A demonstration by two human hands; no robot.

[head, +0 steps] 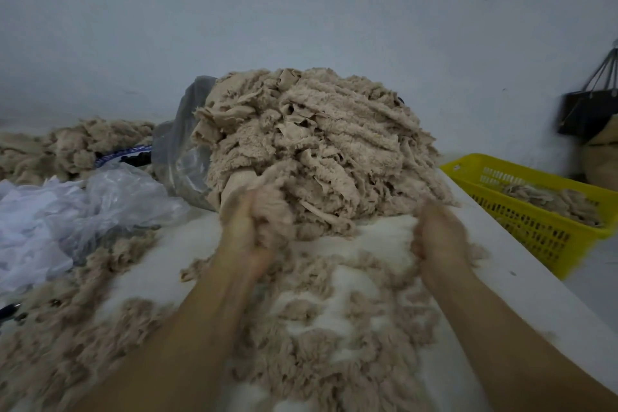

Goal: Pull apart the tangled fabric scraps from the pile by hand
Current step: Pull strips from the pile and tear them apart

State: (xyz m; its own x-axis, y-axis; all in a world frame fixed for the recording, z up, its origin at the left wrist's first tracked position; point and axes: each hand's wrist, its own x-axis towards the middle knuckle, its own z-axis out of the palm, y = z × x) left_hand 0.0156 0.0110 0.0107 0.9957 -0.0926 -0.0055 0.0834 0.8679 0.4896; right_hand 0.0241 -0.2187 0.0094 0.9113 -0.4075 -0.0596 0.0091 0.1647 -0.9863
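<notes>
Scraps of beige fleece lie heaped in one big tangled pile (321,150) just above the middle of the frame, resting on the white table (515,291) and backed by a pale wall. Our left hand (247,231) sits at the pile's lower left edge, its fingers curled tight round a clump of scraps (274,207) that runs up into the heap. Our right hand (441,237) is at the pile's lower right edge, knuckles up and smeared by blur; the fingers look curled under, but we cannot tell whether they pinch any fabric. Below and between our forearms, loose shredded fluff (334,328) is spread over the table across the lower half of the frame, with more of it trailing to the lower left corner. A crumpled clear plastic sheet (100,201) lies at the left, and a greyish plastic bag (184,150) stands against the pile's left flank, touching it. A second, lower heap (83,144) of the same beige stuff sits at the far left, by the wall. At the right a yellow slotted basket (535,237) rests beside the table's edge and holds a few scraps (551,199). Above it, at the right edge, a dark bag (585,114) hangs by its straps against the wall.
</notes>
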